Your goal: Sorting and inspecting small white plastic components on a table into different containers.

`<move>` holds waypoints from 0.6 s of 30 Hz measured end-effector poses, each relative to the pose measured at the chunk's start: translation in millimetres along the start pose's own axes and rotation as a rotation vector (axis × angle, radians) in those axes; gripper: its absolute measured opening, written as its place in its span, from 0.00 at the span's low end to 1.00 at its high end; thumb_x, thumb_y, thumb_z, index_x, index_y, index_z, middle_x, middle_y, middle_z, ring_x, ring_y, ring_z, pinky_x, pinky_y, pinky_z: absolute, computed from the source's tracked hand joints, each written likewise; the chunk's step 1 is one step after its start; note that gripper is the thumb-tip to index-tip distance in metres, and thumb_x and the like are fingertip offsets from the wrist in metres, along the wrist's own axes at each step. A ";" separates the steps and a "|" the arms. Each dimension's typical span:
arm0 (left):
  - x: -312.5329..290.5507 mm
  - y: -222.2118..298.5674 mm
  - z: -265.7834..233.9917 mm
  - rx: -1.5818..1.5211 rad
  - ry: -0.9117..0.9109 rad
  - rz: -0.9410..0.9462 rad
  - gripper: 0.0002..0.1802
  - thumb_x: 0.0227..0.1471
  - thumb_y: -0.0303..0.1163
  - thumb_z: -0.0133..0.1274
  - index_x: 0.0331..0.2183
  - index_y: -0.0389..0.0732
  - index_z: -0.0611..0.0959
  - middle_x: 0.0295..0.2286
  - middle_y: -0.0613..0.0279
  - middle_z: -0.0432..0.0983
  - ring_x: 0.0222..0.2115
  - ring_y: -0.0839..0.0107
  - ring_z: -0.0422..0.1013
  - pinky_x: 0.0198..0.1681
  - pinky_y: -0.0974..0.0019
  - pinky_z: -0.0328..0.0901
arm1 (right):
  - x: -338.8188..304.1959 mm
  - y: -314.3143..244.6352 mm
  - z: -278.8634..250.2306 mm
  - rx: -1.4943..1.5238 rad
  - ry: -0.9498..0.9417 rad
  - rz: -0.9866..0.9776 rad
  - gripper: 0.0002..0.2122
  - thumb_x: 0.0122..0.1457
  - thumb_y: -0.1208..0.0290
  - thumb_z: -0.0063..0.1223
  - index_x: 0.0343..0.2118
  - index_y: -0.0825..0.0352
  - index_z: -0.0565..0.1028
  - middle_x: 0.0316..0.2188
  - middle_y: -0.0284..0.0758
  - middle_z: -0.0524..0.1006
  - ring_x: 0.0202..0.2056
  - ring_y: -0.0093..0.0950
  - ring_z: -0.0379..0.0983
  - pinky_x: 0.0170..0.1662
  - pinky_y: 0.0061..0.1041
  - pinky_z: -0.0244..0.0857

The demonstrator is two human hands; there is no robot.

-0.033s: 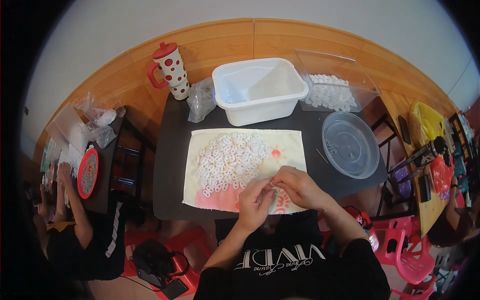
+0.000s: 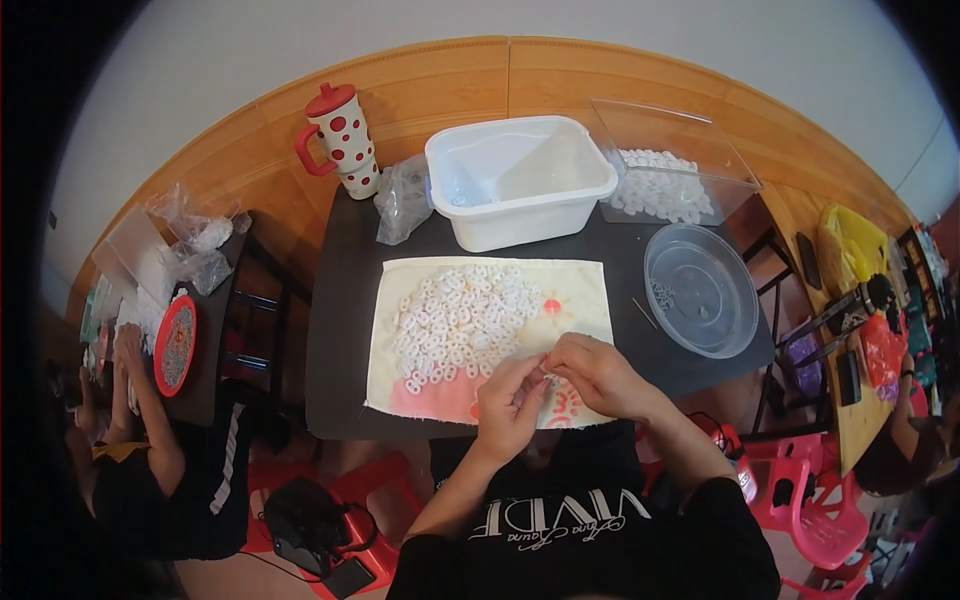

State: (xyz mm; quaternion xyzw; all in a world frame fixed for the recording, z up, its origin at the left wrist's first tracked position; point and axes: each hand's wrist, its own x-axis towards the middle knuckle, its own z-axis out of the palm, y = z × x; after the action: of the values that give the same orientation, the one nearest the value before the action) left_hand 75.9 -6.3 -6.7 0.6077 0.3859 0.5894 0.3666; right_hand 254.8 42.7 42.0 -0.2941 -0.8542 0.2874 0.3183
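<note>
Over the front edge of a cream cloth [image 2: 590, 290] with pink and red prints, my two hands meet fingertip to fingertip. My left hand [image 2: 510, 408] is closed in a pinch, thumb against fingers. My right hand [image 2: 603, 380] is pinched shut too, touching the left one's fingertips. Something small and pale shows between them, too small and too covered to name. Just beyond my left hand, a wide heap of small white plastic pieces with two holes each [image 2: 460, 320] is spread over the cloth.
Behind the cloth stands a white tub [image 2: 520, 225]. Right of it are a clear bin [image 2: 680, 120] of white pieces and a round clear lid [image 2: 705, 315] with small metal bits, near a thin stick [image 2: 645, 313]. A spotted tumbler [image 2: 350, 150] and plastic bag [image 2: 403, 200] stand left. Another person works far left.
</note>
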 end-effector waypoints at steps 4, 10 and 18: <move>0.8 4.6 -1.4 0.055 -0.012 -0.008 0.22 0.49 0.13 0.56 0.48 0.32 0.79 0.30 0.60 0.73 0.29 0.77 0.70 0.32 0.76 0.64 | 1.1 0.8 -2.8 -0.101 -0.067 -0.013 0.06 0.52 0.78 0.53 0.34 0.67 0.74 0.31 0.40 0.73 0.37 0.43 0.71 0.40 0.38 0.65; 0.7 1.4 -1.0 0.041 0.008 0.001 0.23 0.47 0.13 0.56 0.48 0.33 0.79 0.28 0.59 0.74 0.26 0.74 0.70 0.30 0.73 0.65 | 4.2 -1.2 -4.1 -0.119 -0.090 -0.011 0.06 0.52 0.78 0.53 0.33 0.67 0.73 0.31 0.40 0.73 0.37 0.42 0.72 0.39 0.38 0.64; 1.1 3.9 -0.9 0.044 -0.001 -0.016 0.24 0.47 0.13 0.56 0.48 0.34 0.80 0.27 0.59 0.74 0.26 0.73 0.71 0.30 0.73 0.65 | 6.5 -3.8 -7.2 -0.140 -0.098 -0.054 0.05 0.53 0.80 0.54 0.32 0.69 0.72 0.29 0.41 0.72 0.33 0.43 0.71 0.37 0.37 0.65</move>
State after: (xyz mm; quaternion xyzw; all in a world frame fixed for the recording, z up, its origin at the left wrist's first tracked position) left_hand 75.2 -6.9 -2.6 0.6128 0.4031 0.5776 0.3581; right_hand 254.7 46.8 51.6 -0.2780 -0.8943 0.2325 0.2625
